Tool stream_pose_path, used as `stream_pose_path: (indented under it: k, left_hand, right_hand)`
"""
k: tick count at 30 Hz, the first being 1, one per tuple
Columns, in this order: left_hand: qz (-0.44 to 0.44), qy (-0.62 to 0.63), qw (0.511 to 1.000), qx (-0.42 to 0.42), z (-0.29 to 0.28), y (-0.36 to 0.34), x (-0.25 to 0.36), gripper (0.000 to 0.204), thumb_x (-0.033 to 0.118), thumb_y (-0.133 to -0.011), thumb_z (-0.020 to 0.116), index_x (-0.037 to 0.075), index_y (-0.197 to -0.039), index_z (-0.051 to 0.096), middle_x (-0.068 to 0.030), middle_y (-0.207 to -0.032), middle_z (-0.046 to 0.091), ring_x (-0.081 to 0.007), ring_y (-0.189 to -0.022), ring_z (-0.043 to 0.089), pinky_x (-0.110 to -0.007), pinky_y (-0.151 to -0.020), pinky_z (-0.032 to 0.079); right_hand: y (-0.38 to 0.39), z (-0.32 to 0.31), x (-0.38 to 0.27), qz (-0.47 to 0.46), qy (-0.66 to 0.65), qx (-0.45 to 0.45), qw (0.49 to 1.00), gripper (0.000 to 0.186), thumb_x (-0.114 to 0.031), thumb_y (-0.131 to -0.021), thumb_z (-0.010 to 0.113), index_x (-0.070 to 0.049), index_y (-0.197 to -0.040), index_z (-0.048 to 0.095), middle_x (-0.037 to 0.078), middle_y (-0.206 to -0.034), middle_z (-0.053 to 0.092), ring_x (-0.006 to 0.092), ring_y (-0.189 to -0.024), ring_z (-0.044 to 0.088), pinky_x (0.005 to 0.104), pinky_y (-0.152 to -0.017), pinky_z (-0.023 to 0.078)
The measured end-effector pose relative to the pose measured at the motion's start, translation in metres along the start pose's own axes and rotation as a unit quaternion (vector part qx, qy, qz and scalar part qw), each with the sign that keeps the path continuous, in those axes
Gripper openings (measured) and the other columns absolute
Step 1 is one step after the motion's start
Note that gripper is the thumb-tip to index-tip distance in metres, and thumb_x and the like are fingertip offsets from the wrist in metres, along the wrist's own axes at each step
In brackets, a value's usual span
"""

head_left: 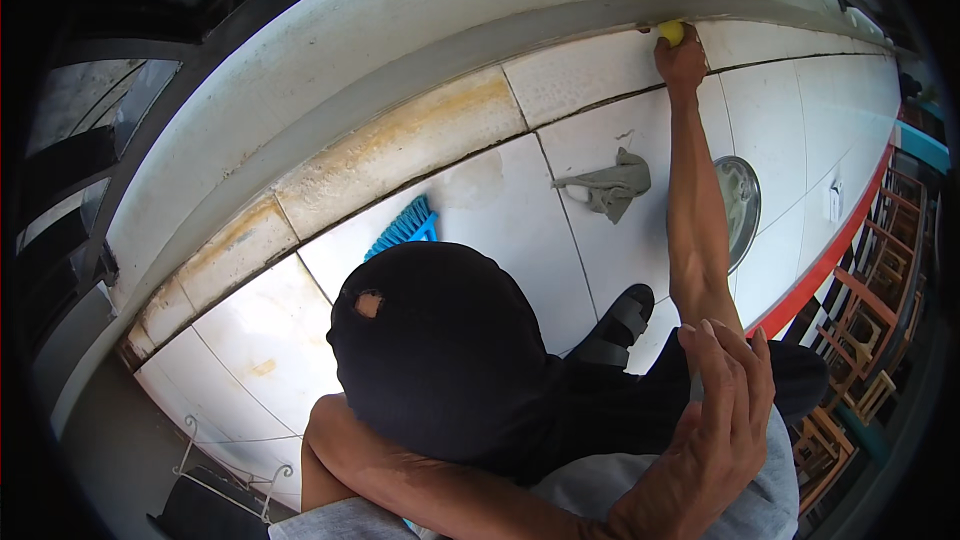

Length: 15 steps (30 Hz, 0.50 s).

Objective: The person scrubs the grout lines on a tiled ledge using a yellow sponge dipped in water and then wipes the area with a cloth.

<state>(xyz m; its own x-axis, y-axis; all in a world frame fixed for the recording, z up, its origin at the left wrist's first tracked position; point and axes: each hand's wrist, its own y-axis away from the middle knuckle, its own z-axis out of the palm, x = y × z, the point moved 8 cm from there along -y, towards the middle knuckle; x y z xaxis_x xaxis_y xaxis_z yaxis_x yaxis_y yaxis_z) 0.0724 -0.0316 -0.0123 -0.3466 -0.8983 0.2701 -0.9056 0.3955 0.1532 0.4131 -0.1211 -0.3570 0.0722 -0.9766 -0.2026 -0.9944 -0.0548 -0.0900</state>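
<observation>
My right arm reaches far to the upper right. There my right hand (682, 62) is closed round a yellow sponge (670, 32), held at the tile strip along the foot of the wall. My left forearm lies across my bent knee, and my left hand (725, 410) is beside my right elbow with its fingers stretched out, holding nothing. A crumpled grey-green cloth (610, 185) rests on the white tiles left of my right forearm. On the other side is a round basin (752, 215), partly hidden by that forearm. A blue-bristled brush (405, 225) shows beyond my knee, its lower part covered.
The tile strip (400, 135) along the pale wall (330, 60) has yellow-brown stains. My sandalled foot (625, 325) stands on the tiles. A small white packet (835, 200) lies near the red floor edge (820, 275), with wooden chairs (865, 310) beyond. A wire stand (235, 485) is at lower left.
</observation>
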Motion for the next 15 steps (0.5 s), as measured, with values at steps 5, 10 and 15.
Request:
stream_pose_path:
  k: [5, 10, 15]
  left_hand:
    - [-0.003, -0.017, 0.996, 0.082, 0.001, -0.004, 0.021, 0.048, 0.027, -0.098, 0.049, -0.004, -0.134, 0.056, -0.0291, -0.115, 0.064, -0.0455, -0.110, 0.061, -0.066, -0.100, 0.045]
    - [0.025, 0.039, 0.999, 0.021, -0.004, -0.012, 0.032, 0.048, 0.026, -0.098, 0.050, -0.004, -0.135, 0.055, -0.0305, -0.114, 0.063, -0.0469, -0.111, 0.060, -0.067, -0.101, 0.043]
    - [0.024, -0.001, 1.000, 0.010, 0.003, -0.003, 0.028, 0.045, 0.025, -0.098, 0.051, -0.002, -0.133, 0.057, -0.0281, -0.112, 0.064, -0.0439, -0.110, 0.061, -0.065, -0.102, 0.043]
  right_hand:
    - [0.201, 0.005, -0.171, -0.145, -0.160, -0.039, 0.976, 0.057, -0.008, -0.075, 0.072, -0.007, -0.129, 0.054, 0.023, -0.118, 0.053, 0.0425, -0.105, 0.058, 0.0507, -0.087, 0.052]
    - [0.323, 0.024, -0.281, -0.243, -0.371, -0.253, 0.860, 0.057, -0.004, -0.077, 0.070, -0.009, -0.132, 0.054, 0.019, -0.121, 0.059, 0.0405, -0.111, 0.058, 0.0463, -0.095, 0.050]
    - [0.263, -0.010, -0.248, -0.155, -0.492, -0.292, 0.805, 0.050, -0.001, -0.082, 0.064, -0.007, -0.130, 0.056, 0.020, -0.112, 0.066, 0.0341, -0.102, 0.065, 0.0389, -0.090, 0.053]
